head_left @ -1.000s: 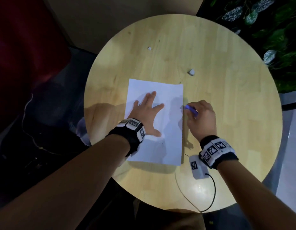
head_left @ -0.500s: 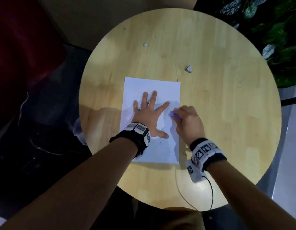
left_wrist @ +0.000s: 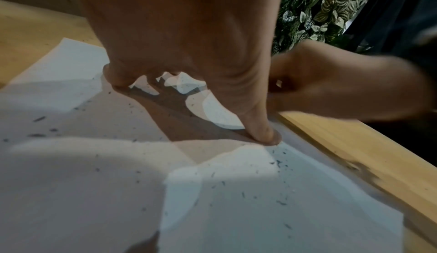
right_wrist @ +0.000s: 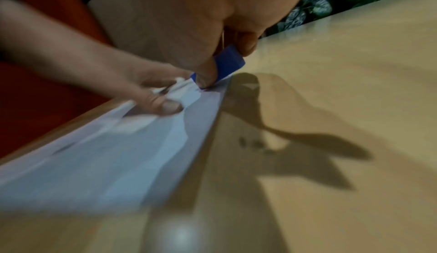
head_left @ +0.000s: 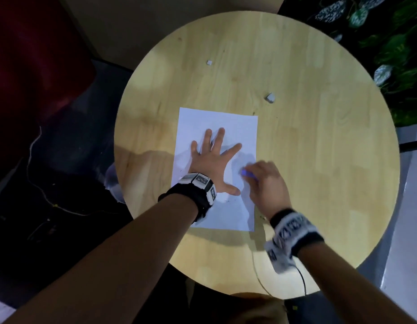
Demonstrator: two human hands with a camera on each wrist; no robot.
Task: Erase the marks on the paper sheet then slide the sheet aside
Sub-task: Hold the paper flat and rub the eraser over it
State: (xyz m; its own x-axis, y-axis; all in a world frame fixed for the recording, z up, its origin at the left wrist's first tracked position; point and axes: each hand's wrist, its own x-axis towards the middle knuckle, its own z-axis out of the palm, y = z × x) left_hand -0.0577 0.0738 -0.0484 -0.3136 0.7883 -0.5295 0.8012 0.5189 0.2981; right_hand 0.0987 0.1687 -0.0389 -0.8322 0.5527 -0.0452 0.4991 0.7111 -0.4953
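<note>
A white paper sheet [head_left: 226,122] lies on the round wooden table [head_left: 319,136]. My left hand [head_left: 212,160] lies flat on the sheet with fingers spread, pressing it down; in the left wrist view its fingertips [left_wrist: 267,135] touch the paper sheet [left_wrist: 94,191], which is strewn with dark eraser crumbs. My right hand [head_left: 266,183] pinches a blue-sleeved eraser [head_left: 247,173] and holds its tip on the sheet near the right edge. The eraser [right_wrist: 228,64] shows between thumb and finger in the right wrist view, which is motion-blurred.
Two small pale scraps lie on the bare wood beyond the sheet, one [head_left: 270,97] near its far right corner, another [head_left: 209,62] farther back. A cable [head_left: 301,277] hangs from my right wrist. Leafy plants [head_left: 389,50] stand past the table's right rim.
My right hand has carried the eraser leftward from beside the sheet's right edge onto the paper. The left hand has stayed flat on the sheet.
</note>
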